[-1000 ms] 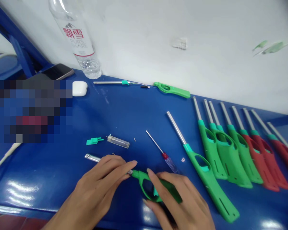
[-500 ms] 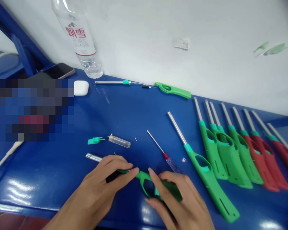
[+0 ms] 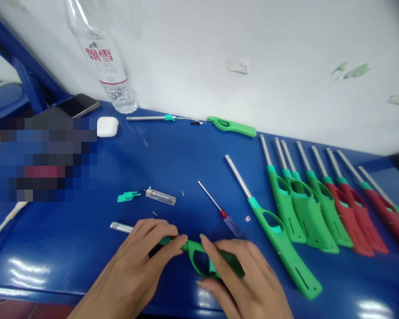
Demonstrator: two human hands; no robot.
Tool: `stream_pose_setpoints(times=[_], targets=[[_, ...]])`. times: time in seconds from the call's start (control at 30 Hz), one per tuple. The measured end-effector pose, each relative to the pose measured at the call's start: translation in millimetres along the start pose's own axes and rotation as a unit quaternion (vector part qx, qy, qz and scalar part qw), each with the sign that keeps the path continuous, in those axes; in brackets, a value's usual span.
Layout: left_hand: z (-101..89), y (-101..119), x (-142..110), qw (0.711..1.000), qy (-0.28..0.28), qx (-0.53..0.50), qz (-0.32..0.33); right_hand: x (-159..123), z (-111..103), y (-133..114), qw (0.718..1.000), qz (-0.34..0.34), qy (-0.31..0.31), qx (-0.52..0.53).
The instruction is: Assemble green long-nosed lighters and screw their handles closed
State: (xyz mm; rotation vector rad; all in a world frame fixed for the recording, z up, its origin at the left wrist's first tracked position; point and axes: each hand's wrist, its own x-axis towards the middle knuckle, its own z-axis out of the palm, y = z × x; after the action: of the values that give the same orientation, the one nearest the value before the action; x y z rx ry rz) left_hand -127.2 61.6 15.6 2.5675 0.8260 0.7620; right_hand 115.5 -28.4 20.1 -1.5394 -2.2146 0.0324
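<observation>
A green long-nosed lighter [image 3: 199, 259] lies near the front edge of the blue table [image 3: 173, 155], its metal tube [image 3: 121, 227] pointing left. My left hand [image 3: 138, 259] pinches it where the tube meets the green body. My right hand [image 3: 244, 279] is wrapped round the green handle. Just behind the hands lie a small red-collared screwdriver [image 3: 219, 209], a clear fuel tank [image 3: 160, 196], a small teal part [image 3: 128, 196] and tiny screws [image 3: 182, 193].
Another green lighter [image 3: 272, 228] lies to the right, then a row of several green and red lighters [image 3: 326, 204]. By the wall lie a taken-apart lighter [image 3: 199, 122], a water bottle [image 3: 99, 53], a white earbud case [image 3: 107, 126] and a phone [image 3: 75, 105].
My left fingers have slid along the tube onto the green neck and closed on it. The right hand keeps its hold on the handle. The view shifted slightly.
</observation>
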Motion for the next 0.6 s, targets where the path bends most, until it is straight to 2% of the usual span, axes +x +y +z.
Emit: stream_pose_setpoints(times=[0.23, 0.37, 0.43, 0.47, 0.53, 0.57, 0.6], targets=[[-1.1, 14.3, -11.0, 0.998, 0.002, 0.064, -0.031, -3.9, -3.4, 1.6, 1.000, 0.005, -0.007, 0.027], [-8.6, 6.0, -29.3, 0.988, -0.020, 0.118, -0.093, -3.5, -3.0, 2.2, 1.000, 0.007, -0.009, 0.029], [-11.2, 0.8, -35.8, 0.985, -0.047, 0.130, -0.100, -2.7, -3.2, 1.8, 0.999, 0.003, -0.012, 0.034], [-11.2, -0.3, -35.9, 0.986, -0.080, 0.125, -0.071, -2.4, -3.2, 1.5, 0.999, 0.002, -0.013, 0.036], [-8.1, 1.6, -29.3, 0.992, -0.061, 0.107, -0.034, -2.1, -3.1, 1.1, 0.999, 0.000, -0.011, 0.031], [-5.5, 4.3, -23.3, 0.995, -0.023, 0.096, -0.003, -2.3, -2.9, 1.1, 1.000, -0.001, -0.008, 0.025], [-2.7, 7.8, -16.7, 0.994, -0.036, 0.099, 0.015, -2.6, -2.6, 1.2, 1.000, -0.003, -0.004, 0.018]])
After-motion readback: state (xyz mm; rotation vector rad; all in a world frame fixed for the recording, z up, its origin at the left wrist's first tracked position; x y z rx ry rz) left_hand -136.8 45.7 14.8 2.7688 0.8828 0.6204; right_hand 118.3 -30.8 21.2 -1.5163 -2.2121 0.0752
